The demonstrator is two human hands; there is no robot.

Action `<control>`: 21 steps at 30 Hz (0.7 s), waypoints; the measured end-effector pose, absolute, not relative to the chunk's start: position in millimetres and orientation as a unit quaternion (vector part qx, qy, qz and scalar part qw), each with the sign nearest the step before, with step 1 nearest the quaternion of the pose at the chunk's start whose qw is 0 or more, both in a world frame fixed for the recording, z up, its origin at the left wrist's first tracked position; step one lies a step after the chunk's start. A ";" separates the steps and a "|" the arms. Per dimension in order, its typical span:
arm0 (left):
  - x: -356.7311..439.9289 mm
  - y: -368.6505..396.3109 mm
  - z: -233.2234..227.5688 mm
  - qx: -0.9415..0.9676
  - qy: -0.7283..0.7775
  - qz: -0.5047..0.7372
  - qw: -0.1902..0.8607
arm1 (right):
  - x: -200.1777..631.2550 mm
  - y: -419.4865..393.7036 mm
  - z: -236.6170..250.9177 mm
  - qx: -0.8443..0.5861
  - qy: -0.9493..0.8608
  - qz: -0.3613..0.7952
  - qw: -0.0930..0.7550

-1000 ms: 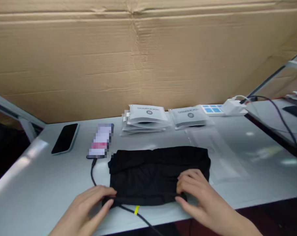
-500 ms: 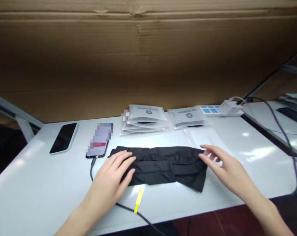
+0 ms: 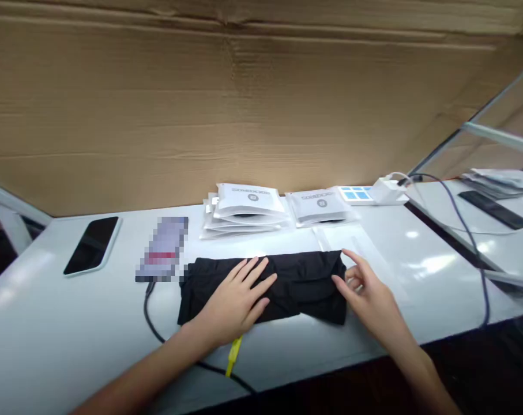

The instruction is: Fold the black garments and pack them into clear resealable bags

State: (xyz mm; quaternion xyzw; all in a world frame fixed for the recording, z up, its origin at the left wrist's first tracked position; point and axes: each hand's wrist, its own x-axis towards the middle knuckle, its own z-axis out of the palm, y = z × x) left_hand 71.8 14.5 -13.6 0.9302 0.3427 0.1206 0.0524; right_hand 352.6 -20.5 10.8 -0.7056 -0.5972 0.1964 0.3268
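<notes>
A black folded garment (image 3: 304, 282) lies as a long band across the middle of the white table (image 3: 71, 340). My left hand (image 3: 237, 297) rests flat on its middle, fingers spread and pointing away from me. My right hand (image 3: 367, 294) is at the garment's right end, fingers apart and touching the edge of the cloth. Neither hand grips anything.
Behind the garment lie two stacks of white packaged bags (image 3: 244, 208) (image 3: 319, 206) and a clear plastic bag (image 3: 352, 239). Two phones (image 3: 92, 245) (image 3: 162, 253) lie at the left; a black cable (image 3: 151, 320) with a yellow tag (image 3: 233, 351) runs off the front edge. A cardboard wall (image 3: 244, 104) stands behind.
The garment was folded from a wide rectangle into a narrow band. My left hand slid from its left end onto its middle, and my right hand moved to the right end.
</notes>
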 end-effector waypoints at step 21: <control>71.1 11.4 -13.1 0.894 0.359 0.257 0.077 | 304.1 -20.9 14.1 -0.701 -0.579 0.272 0.315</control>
